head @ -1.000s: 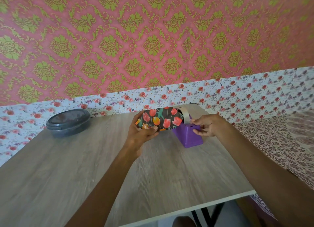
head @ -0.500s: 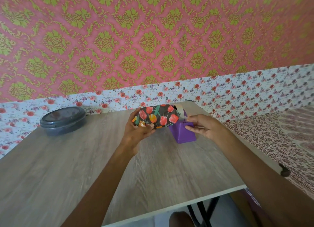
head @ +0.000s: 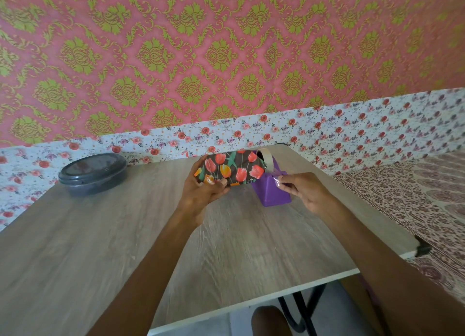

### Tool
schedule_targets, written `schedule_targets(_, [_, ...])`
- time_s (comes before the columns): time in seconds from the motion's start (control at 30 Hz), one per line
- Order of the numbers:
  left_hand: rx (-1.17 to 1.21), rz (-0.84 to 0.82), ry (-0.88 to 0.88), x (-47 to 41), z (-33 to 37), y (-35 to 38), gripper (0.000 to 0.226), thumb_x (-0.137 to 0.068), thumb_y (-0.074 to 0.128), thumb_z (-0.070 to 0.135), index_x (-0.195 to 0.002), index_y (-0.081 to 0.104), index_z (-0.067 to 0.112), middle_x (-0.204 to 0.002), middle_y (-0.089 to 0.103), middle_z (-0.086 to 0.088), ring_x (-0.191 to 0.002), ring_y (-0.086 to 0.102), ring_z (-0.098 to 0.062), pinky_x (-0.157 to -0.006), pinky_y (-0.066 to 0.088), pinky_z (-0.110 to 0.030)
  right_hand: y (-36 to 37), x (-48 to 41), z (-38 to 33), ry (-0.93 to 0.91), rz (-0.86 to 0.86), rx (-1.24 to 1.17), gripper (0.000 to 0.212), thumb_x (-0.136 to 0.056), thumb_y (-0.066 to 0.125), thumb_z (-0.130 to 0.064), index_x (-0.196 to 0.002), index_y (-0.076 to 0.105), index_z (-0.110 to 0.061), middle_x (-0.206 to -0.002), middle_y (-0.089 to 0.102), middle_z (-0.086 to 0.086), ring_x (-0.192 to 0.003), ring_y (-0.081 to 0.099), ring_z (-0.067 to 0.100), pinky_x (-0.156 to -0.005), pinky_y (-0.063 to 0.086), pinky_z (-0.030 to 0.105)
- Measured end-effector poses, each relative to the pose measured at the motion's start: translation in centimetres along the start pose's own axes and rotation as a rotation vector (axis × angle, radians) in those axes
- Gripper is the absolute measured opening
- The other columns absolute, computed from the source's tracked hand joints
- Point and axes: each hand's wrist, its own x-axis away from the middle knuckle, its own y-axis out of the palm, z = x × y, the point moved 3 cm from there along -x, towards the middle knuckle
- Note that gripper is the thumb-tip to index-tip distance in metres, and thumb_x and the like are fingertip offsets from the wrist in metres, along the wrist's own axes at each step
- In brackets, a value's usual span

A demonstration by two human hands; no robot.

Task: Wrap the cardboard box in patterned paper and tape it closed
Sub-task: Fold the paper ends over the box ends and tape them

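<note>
Soft, even daylight fills the scene, bright without harsh shadows. The counter (head: 120,235) carries a pale sheen along its wood grain near the middle. Wide-angle distortion bends the wallpaper (head: 226,58) border and stretches the forearms toward the lower corners. Motion blur softens the far right edge and the wallpaper pattern there; the centre stays fairly sharp.
</note>
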Motion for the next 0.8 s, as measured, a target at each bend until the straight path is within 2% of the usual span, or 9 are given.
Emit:
schedule_targets(0.2, [-0.008,-0.011,0.012,0.1,0.2,0.6,0.084,-0.072,0.080,0.000,-0.143,0.044,0.029,-0.126,0.065,-0.008,-0.110,0.067,-0.026,-0.083,0.059,-0.042,-0.4,-0.3,0.0,-0.162,0.054,0.217,0.010,-0.081,0.077,0.001,-0.087,0.072,0.007,-0.099,0.071,0.019,-0.089,0.073,0.027,-0.075,0.062,0.030])
schedule_targets(0.3, [-0.024,-0.010,0.008,0.1,0.5,0.7,0.085,-0.062,0.085,0.008,-0.137,0.050,0.027,-0.126,0.064,-0.009,-0.112,0.066,-0.028,-0.083,0.059,-0.045,-0.3,-0.2,-0.5,-0.216,0.083,0.334,0.007,-0.080,0.078,0.002,-0.080,0.073,-0.004,-0.093,0.071,0.013,-0.085,0.072,0.023,-0.069,0.062,0.027])
schedule_targets(0.37, [-0.016,0.000,0.004,0.1,0.5,0.7,0.087,-0.058,0.086,0.009,-0.135,0.051,0.027,-0.127,0.062,-0.010,-0.113,0.065,-0.029,-0.083,0.059,-0.046,-0.5,-0.4,-0.7,-0.280,0.115,0.483,0.012,-0.077,0.080,0.003,-0.076,0.074,-0.007,-0.087,0.073,0.010,-0.085,0.072,0.021,-0.073,0.062,0.031])
schedule_targets(0.47, [-0.012,0.009,0.007,0.1,0.6,0.8,0.079,-0.065,0.083,-0.002,-0.132,0.053,0.028,-0.127,0.062,-0.010,-0.112,0.065,-0.029,-0.081,0.060,-0.044,-0.8,-0.5,-0.4,-0.372,0.136,0.736,0.012,-0.074,0.082,0.002,-0.077,0.076,-0.008,-0.082,0.074,0.009,-0.082,0.072,0.018,-0.079,0.061,0.037])
schedule_targets(0.53, [-0.008,0.014,0.003,0.0,0.4,0.9,0.077,-0.069,0.080,-0.006,-0.132,0.052,0.028,-0.126,0.062,-0.009,-0.112,0.065,-0.029,-0.081,0.060,-0.045,-1.2,-0.4,-0.2,-0.398,0.136,0.779,0.008,-0.078,0.080,-0.005,-0.086,0.078,-0.005,-0.086,0.076,0.010,-0.079,0.071,0.015,-0.076,0.061,0.032])
schedule_targets(0.6, [-0.012,0.017,-0.001,0.0,0.5,0.9,0.079,-0.067,0.082,-0.004,-0.133,0.051,0.027,-0.126,0.062,-0.010,-0.111,0.066,-0.030,-0.082,0.060,-0.046,-1.2,0.4,-0.6,-0.471,0.188,0.861,0.005,-0.082,0.078,-0.010,-0.087,0.078,-0.008,-0.084,0.076,0.004,-0.073,0.067,0.005,-0.068,0.051,0.013])
schedule_targets(0.63, [-0.009,0.014,0.003,-0.1,0.6,1.0,0.080,-0.067,0.082,-0.004,-0.134,0.050,0.026,-0.126,0.062,-0.010,-0.111,0.066,-0.030,-0.082,0.060,-0.046,-1.0,1.1,-1.1,-0.525,0.209,0.871,0.002,-0.083,0.077,-0.010,-0.084,0.078,-0.011,-0.079,0.074,-0.002,-0.069,0.063,-0.001,-0.064,0.045,0.006])
schedule_targets(0.7, [-0.015,0.002,0.012,-0.2,0.6,1.1,0.079,-0.069,0.081,-0.005,-0.134,0.050,0.027,-0.125,0.063,-0.010,-0.109,0.067,-0.029,-0.082,0.060,-0.045,-0.4,2.8,-2.0,-0.586,0.170,0.768,0.007,-0.083,0.077,-0.009,-0.079,0.077,-0.014,-0.068,0.070,-0.008,-0.059,0.061,-0.005,-0.061,0.044,0.004])
schedule_targets(0.8, [-0.006,-0.005,0.022,-0.1,0.8,1.1,0.076,-0.072,0.080,-0.007,-0.134,0.051,0.027,-0.122,0.065,-0.009,-0.108,0.068,-0.028,-0.080,0.060,-0.042,1.3,5.8,-2.8,-0.580,-0.016,0.521,0.009,-0.085,0.074,-0.004,-0.080,0.075,-0.012,-0.064,0.071,0.002,-0.052,0.063,0.008,-0.056,0.052,0.018])
